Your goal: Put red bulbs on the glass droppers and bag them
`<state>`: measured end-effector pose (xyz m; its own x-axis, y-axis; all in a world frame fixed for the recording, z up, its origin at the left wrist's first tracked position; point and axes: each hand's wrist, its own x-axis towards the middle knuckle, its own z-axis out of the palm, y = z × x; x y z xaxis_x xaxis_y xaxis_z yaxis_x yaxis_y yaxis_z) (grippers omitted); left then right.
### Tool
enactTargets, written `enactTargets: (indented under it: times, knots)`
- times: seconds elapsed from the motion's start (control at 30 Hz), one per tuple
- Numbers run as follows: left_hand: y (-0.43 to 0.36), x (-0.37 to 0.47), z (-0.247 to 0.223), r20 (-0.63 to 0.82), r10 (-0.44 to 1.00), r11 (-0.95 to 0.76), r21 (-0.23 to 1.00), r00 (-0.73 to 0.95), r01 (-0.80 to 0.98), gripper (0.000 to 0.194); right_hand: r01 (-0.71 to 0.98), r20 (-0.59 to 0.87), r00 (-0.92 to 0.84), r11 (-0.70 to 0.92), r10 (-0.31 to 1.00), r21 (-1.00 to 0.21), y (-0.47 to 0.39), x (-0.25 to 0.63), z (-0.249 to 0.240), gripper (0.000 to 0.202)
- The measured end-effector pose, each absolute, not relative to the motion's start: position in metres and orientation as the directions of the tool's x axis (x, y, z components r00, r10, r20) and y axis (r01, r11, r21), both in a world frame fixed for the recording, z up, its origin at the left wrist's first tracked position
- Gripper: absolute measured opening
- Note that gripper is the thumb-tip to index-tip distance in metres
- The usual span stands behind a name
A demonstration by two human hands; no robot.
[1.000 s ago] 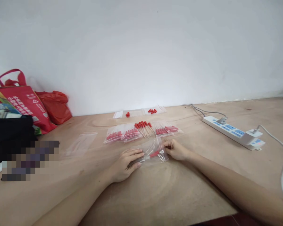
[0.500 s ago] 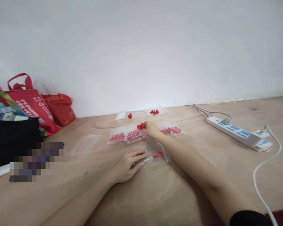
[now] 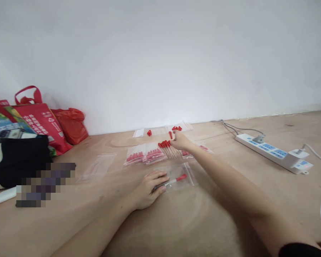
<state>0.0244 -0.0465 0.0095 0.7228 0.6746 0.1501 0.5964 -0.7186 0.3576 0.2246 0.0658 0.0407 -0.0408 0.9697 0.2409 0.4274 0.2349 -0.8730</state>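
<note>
My left hand rests on the table over a clear zip bag. Between its thumb and fingers lies a dropper with a red bulb; its stem looks dark near the palm. Whether the dropper is inside or on top of the bag I cannot tell. Farther out, my right hand has its fingers pinched at a small red rubber bulb. Just below it, several droppers lie in a row, red ends away from me. Behind that hand is a pile of loose red bulbs.
Filled zip bags lie mid-table, with flat clear bags to their left. Thin clear stems lie by the wall. A power strip with cables stands right; a red shopping bag and a black bag are left.
My right hand has moved back from the row of droppers towards the loose bulbs, uncovering the row's stems. A red bulb now shows at its fingertips. My left hand has stayed in place.
</note>
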Motion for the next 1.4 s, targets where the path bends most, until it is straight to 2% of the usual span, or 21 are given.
enactTargets:
  times: [0.1,0.27,0.43,0.6,0.77,0.97,1.17,1.33,1.4]
  knots:
    - [-0.046,0.025,0.01,0.142,0.678,-0.715,0.358,0.721,0.601,0.033,0.421,0.177,-0.012,0.165,0.984,-0.892,0.039,0.265,0.036,0.05]
    - [-0.046,0.024,0.008,0.149,0.684,-0.709,0.369,0.714,0.602,0.033,0.239,0.213,0.254,0.152,0.944,-0.959,-0.002,0.3,0.004,0.064]
    - [-0.046,0.023,0.008,0.137,0.69,-0.701,0.371,0.711,0.609,0.035,0.112,0.135,0.306,0.105,0.942,-0.988,-0.016,0.289,-0.013,0.06]
    - [-0.047,0.025,0.008,0.185,0.705,-0.694,0.381,0.685,0.611,0.038,-0.107,0.052,0.297,0.087,0.954,-0.99,-0.025,0.271,-0.013,0.047]
    - [-0.047,0.027,0.006,0.177,0.724,-0.675,0.383,0.667,0.631,0.041,-0.229,0.013,0.171,0.052,0.985,-0.972,-0.037,0.264,-0.014,0.032]
    - [-0.047,0.028,0.006,0.173,0.74,-0.661,0.37,0.65,0.653,0.042,-0.184,-0.025,0.037,-0.017,0.999,-0.983,-0.04,0.263,-0.012,0.039]
    - [-0.047,0.028,0.007,0.198,0.715,-0.689,0.363,0.671,0.627,0.041,0.042,-0.006,-0.175,0.002,0.985,-0.999,-0.034,0.268,-0.014,0.03]
    - [-0.047,0.028,0.007,0.199,0.713,-0.692,0.36,0.673,0.626,0.039,0.228,0.049,-0.431,0.162,0.901,-0.96,-0.032,0.273,-0.016,0.026]
    - [-0.046,0.028,0.006,0.185,0.712,-0.691,0.355,0.678,0.629,0.038,0.324,0.098,-0.377,0.23,0.921,-0.918,-0.027,0.275,-0.013,0.022]
